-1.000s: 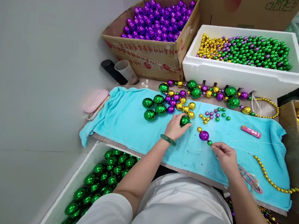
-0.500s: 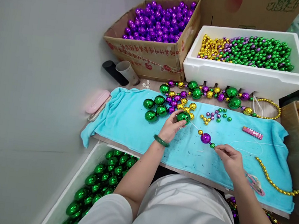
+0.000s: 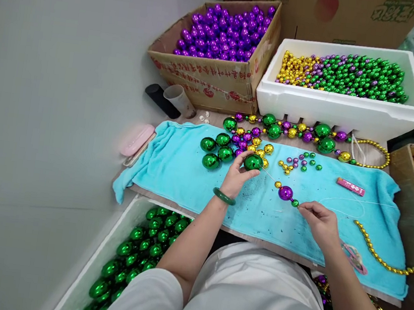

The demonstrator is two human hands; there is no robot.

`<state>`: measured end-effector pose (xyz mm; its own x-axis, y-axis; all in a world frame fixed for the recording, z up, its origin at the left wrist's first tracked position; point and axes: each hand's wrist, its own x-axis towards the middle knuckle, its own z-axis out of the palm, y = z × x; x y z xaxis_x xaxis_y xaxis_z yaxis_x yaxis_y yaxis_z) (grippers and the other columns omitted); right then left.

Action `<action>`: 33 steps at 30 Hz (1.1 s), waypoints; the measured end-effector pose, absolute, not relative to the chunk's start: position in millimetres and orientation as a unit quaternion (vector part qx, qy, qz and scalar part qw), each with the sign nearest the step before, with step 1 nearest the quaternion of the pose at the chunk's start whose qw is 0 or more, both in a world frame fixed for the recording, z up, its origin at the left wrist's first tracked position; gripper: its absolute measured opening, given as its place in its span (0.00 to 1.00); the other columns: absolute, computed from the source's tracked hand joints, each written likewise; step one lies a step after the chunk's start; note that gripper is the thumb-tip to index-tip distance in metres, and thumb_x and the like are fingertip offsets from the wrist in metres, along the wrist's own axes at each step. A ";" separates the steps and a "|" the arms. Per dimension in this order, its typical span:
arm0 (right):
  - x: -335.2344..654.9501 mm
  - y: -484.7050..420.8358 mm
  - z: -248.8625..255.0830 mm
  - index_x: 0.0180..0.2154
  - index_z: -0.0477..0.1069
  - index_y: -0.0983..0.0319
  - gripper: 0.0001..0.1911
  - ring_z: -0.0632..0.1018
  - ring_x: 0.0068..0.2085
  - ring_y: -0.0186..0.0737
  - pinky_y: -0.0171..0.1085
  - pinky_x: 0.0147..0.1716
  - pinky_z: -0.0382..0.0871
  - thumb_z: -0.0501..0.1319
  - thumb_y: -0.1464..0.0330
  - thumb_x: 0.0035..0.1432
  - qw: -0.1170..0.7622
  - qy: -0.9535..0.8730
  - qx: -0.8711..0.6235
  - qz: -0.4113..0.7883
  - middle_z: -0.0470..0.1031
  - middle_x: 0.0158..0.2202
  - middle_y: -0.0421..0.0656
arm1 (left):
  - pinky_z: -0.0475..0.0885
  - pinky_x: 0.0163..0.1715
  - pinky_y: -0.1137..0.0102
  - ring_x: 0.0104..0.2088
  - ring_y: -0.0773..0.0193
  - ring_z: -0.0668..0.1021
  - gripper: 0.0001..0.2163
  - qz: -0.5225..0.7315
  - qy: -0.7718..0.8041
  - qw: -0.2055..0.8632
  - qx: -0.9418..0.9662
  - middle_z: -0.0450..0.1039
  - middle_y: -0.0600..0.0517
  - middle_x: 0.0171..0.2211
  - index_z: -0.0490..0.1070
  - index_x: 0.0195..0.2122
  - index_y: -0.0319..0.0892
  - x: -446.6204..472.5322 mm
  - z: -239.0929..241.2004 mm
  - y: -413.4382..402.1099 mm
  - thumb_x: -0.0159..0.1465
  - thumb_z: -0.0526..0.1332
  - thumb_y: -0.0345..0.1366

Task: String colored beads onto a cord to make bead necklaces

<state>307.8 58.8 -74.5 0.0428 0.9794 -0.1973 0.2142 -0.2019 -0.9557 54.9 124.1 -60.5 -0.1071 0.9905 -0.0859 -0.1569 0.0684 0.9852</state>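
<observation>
A large shiny green bead (image 3: 253, 163) is held between the thumb and fingers of my left hand (image 3: 238, 175). From it a thin pale string (image 3: 268, 174) runs down to a small gold bead (image 3: 278, 184), a purple bead (image 3: 286, 193) and a small green bead (image 3: 295, 203). My right hand (image 3: 319, 220) pinches the string just past that small green bead. Left of my left hand lie several loose large green beads (image 3: 211, 161). Behind it are purple and gold beads (image 3: 268, 149) in a cluster. Small loose beads (image 3: 295, 162) lie further right.
A blue towel (image 3: 187, 188) covers the table. Behind it lie a bead necklace (image 3: 307, 136), a carton of purple beads (image 3: 202, 75) and a white foam box (image 3: 335, 108). To the right are a pink packet (image 3: 350, 186), scissors (image 3: 354, 258) and a gold bead strand (image 3: 380, 255).
The large green bead has turned a little in my left hand, so its string hole no longer faces up. My left thumb has straightened; the right hand keeps its pinch.
</observation>
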 end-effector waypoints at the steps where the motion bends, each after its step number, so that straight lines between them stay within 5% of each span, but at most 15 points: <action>1: 308.2 58.8 -74.6 0.25 0.76 0.60 0.08 0.68 0.26 0.36 0.36 0.27 0.61 0.64 0.62 0.46 0.394 -0.494 -0.606 0.483 0.73 0.25 0.41 | 0.69 0.49 0.65 0.47 0.61 0.73 0.31 0.547 0.507 0.512 0.426 0.67 0.49 0.52 0.65 0.52 0.46 54.8 -59.9 123.8 0.46 0.71 0.33; 8: 309.3 57.4 -67.0 0.25 0.77 0.60 0.08 0.70 0.28 0.37 0.37 0.29 0.62 0.63 0.62 0.48 0.390 -0.514 -0.606 0.466 0.74 0.27 0.42 | 0.68 0.51 0.62 0.50 0.59 0.72 0.23 0.555 0.517 0.438 0.483 0.67 0.48 0.51 0.65 0.52 0.47 55.6 -54.4 119.6 0.55 0.66 0.39; 14: 303.6 58.0 -69.2 0.26 0.77 0.60 0.09 0.69 0.27 0.36 0.37 0.28 0.63 0.63 0.62 0.49 0.388 -0.536 -0.601 0.448 0.74 0.27 0.42 | 0.66 0.54 0.61 0.56 0.54 0.66 0.25 0.517 0.537 0.312 0.590 0.62 0.45 0.55 0.66 0.52 0.46 68.9 -48.9 107.9 0.53 0.68 0.39; 17: 300.6 59.2 -74.2 0.26 0.77 0.59 0.08 0.69 0.26 0.36 0.37 0.27 0.62 0.63 0.62 0.49 0.402 -0.531 -0.592 0.454 0.74 0.26 0.41 | 0.69 0.49 0.63 0.51 0.57 0.70 0.30 0.547 0.504 0.401 0.535 0.61 0.46 0.56 0.62 0.55 0.48 79.1 -46.6 102.4 0.52 0.69 0.40; 23: 295.4 58.7 -82.2 0.26 0.77 0.60 0.08 0.71 0.29 0.37 0.37 0.30 0.63 0.64 0.63 0.49 0.424 -0.515 -0.573 0.475 0.75 0.27 0.42 | 0.70 0.45 0.66 0.45 0.62 0.74 0.23 0.609 0.426 0.573 0.346 0.69 0.49 0.46 0.62 0.53 0.48 89.9 -40.8 102.3 0.58 0.64 0.42; 33: 290.0 58.4 -93.2 0.32 0.72 0.62 0.14 0.65 0.20 0.30 0.32 0.18 0.59 0.67 0.62 0.43 0.433 -0.404 -0.555 0.584 0.67 0.20 0.36 | 0.69 0.47 0.65 0.49 0.59 0.72 0.27 0.596 0.390 0.613 0.340 0.68 0.47 0.50 0.62 0.52 0.46 94.3 -25.6 96.9 0.51 0.69 0.36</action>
